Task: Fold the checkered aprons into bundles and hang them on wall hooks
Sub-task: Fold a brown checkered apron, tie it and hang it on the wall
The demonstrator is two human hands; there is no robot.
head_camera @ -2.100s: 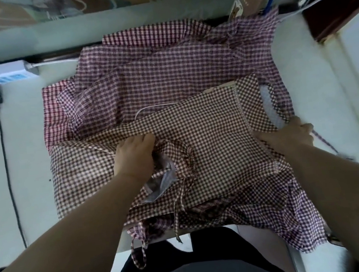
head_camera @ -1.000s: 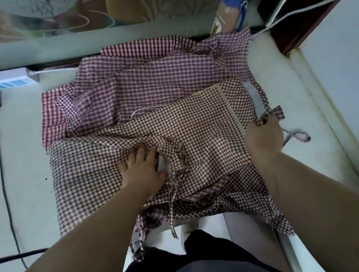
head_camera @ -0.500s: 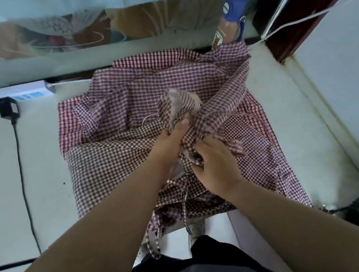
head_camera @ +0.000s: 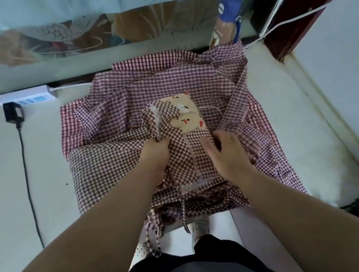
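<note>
A brown-and-white checkered apron (head_camera: 110,172) lies on top of a purple-red checkered apron (head_camera: 156,86) on a white surface. Its middle is bunched and folded over, showing a beige bear-print patch (head_camera: 188,116). My left hand (head_camera: 156,159) grips the gathered fabric just left of the patch. My right hand (head_camera: 226,152) rests on the brown cloth to the right with fingers curled into a fold beside a purple strap (head_camera: 237,100). Apron ties (head_camera: 152,235) hang over the near edge.
A white power strip (head_camera: 26,96) with a black plug and cable (head_camera: 27,178) lies at the left. A brown bottle with a blue cap (head_camera: 226,27) stands behind the aprons. A dark wooden frame (head_camera: 307,5) and white wall are at the right.
My right hand came in from the apron's right edge to the middle. Both hands gathered the brown apron's centre, folding it over so the bear patch shows. The view shifted slightly.
</note>
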